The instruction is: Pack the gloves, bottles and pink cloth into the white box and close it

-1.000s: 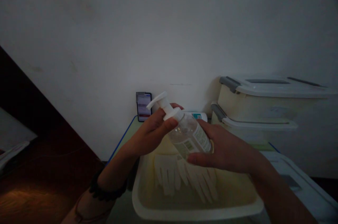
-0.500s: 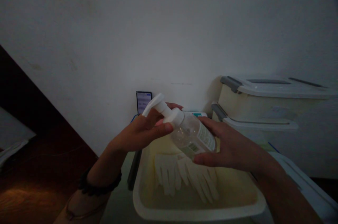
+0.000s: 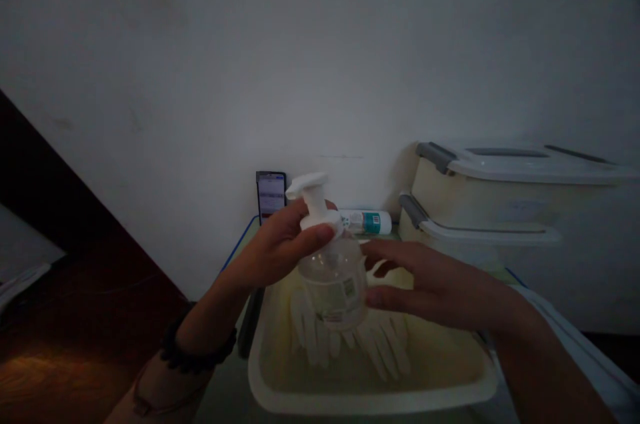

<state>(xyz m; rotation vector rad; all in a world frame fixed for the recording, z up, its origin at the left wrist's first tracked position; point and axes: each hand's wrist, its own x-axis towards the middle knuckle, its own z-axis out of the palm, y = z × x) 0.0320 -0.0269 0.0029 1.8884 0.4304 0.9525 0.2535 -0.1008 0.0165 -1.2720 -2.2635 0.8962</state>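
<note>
A clear pump bottle (image 3: 333, 284) with a white pump head is held nearly upright above a pale basin (image 3: 375, 404). My left hand (image 3: 287, 241) wraps round its neck and collar, thumb in front. On the bottle's other side is my right hand (image 3: 425, 281), its thumb and fingers parted and the fingertips close to the bottle wall; whether they touch it I cannot tell. Below, white gloves (image 3: 385, 347) lie flat in the basin, partly hidden by the bottle.
A phone (image 3: 271, 194) leans against the wall. Next to it lies a white tube-shaped container (image 3: 373, 222) with a green label. Two lidded storage boxes (image 3: 500, 201) are stacked at the right. A dark bar-like object (image 3: 250, 324) runs along the basin's left side.
The bottle has swung from a slant to nearly upright and turned, its base moving left. My right hand has loosened from the bottle's lower part. My left hand keeps its hold at the neck.
</note>
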